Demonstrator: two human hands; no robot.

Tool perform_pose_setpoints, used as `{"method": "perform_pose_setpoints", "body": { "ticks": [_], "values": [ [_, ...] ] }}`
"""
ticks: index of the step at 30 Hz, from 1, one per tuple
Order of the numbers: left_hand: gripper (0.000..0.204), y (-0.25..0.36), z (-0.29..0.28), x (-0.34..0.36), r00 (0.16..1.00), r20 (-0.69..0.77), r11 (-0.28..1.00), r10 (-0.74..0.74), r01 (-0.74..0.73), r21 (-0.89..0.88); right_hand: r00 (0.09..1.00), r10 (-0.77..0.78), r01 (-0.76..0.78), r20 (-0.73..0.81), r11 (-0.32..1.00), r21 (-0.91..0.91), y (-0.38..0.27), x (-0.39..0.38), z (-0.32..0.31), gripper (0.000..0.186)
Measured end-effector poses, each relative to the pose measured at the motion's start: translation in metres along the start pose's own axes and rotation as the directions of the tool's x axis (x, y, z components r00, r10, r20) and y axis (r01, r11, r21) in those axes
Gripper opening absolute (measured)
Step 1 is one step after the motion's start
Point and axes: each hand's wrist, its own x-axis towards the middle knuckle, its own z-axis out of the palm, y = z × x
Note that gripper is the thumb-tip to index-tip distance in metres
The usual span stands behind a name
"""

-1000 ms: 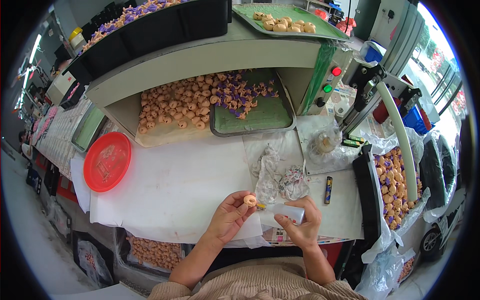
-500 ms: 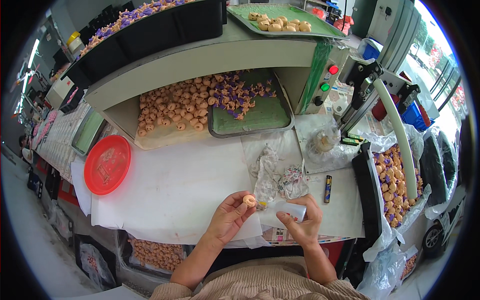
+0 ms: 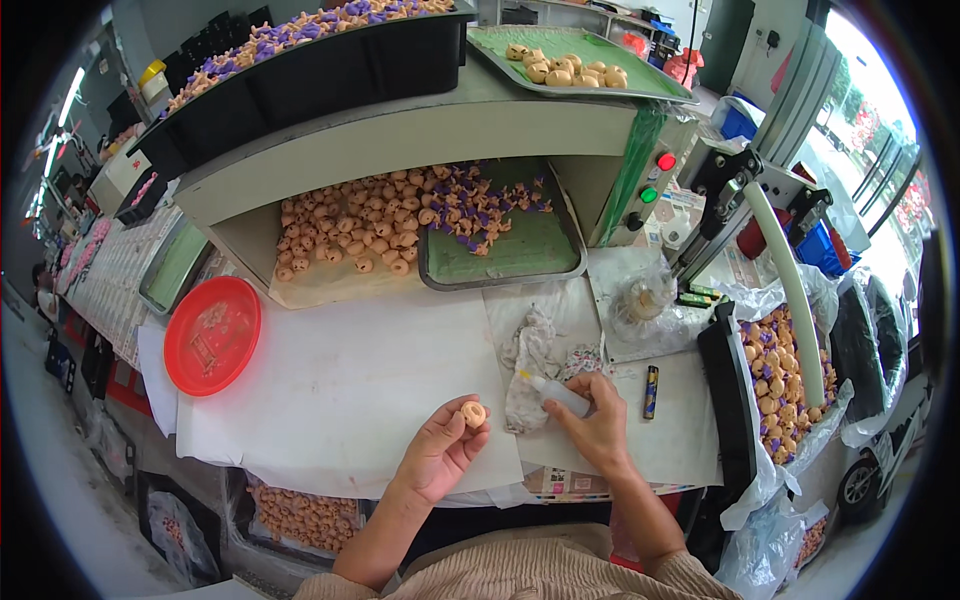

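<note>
My left hand [image 3: 443,450] pinches a small peach hollow head-like piece [image 3: 475,414] over the front of the white paper sheet [image 3: 320,370]. My right hand [image 3: 598,430] is wrapped round a translucent white squeeze bottle [image 3: 560,398] with a yellow nozzle, tilted leftward over a crumpled white cloth [image 3: 530,340]. A patterned cloth [image 3: 583,358] lies partly behind the bottle. A small dark cylinder [image 3: 651,392] lies to the right.
Red plate [image 3: 210,335] at left; peach pieces [image 3: 350,225] and green tray [image 3: 510,255] inside the shelf; black bin [image 3: 310,75] and tray [image 3: 485,40] on top. A press [image 3: 740,180] and lined crate [image 3: 718,380] stand right. A person [image 3: 42,290] is at far left.
My right hand has moved up with the bottle, pulling its nozzle away from the piece. My left hand, still gripping the piece, has shifted slightly down and left.
</note>
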Motion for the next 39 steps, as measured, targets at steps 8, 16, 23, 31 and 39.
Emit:
{"method": "perform_pose_setpoints", "body": {
  "ticks": [8, 16, 23, 31, 39],
  "values": [
    [0.033, 0.024, -0.008, -0.021, 0.999, 0.019, 0.999, 0.036, -0.035, -0.037, 0.907, -0.420, 0.421, 0.032, 0.900, -0.109, -0.047, 0.096, 0.033, 0.013],
    [0.033, 0.037, 0.000, -0.045, 0.999, 0.047, 0.999, 0.013, -0.010, -0.046, 0.895, -0.379, 0.437, 0.233, 0.847, -0.301, -0.040, 0.219, 0.137, 0.026],
    [0.032, 0.058, -0.010, -0.057, 0.999, 0.001, 0.997, 0.046, -0.046, -0.062, 0.898, -0.203, 0.389, 0.391, 0.780, -0.490, -0.064, 0.218, 0.150, 0.030],
    [0.032, 0.055, -0.002, -0.031, 0.996, -0.014, 0.996, 0.085, -0.085, 0.020, 0.900, -0.289, 0.284, 0.325, 0.957, 0.065, -0.077, 0.171, 0.089, 0.016],
    [0.034, 0.029, 0.007, 0.000, 0.998, -0.012, 0.994, 0.063, -0.061, 0.085, 0.888, -0.152, 0.010, 0.433, 0.950, 0.313, -0.095, 0.039, 0.024, 0.021]
  ]
}}
